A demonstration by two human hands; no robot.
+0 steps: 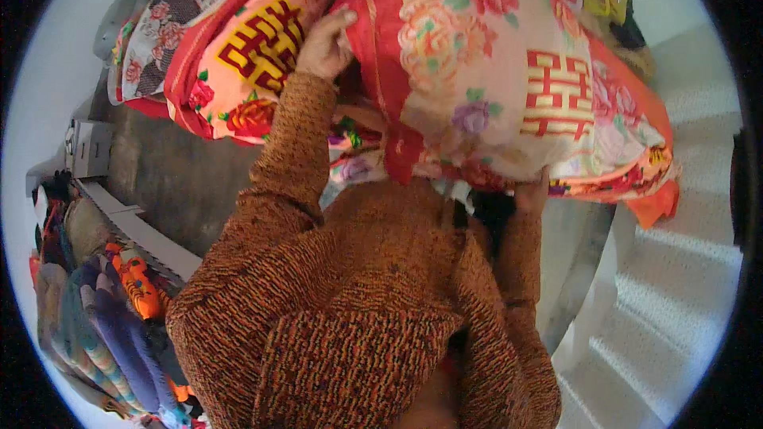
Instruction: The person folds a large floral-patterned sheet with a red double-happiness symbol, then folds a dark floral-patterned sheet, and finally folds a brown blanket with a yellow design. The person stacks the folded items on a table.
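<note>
The fingers (345, 19) of your left hand (324, 48) are curled closed on the red border (370, 40) of the big floral bundle (469, 56). Your right hand (530, 195) is at the bundle's lower edge, toward its right corner; its fingers are hidden there, so you cannot tell how far they are closed. The bundle lies across the upper middle and right of the view, in front of you, pale with pink and purple flowers and a red-and-cream emblem (558, 94). An orange flap (656, 203) hangs from its lower right corner.

Just left of it, behind your left hand, sits a pink bundle (211, 71) with a red rim and a yellow-and-dark emblem (262, 44). A dark floral quilt (151, 44) lies beyond its left edge. What carries the bedding is hidden.

By the left edge of the grey floor (179, 167) stands a white box (92, 148); nearer you, heaped clothes (119, 342) lie with an orange striped item (137, 286). White steps (660, 286) run along the right side.
</note>
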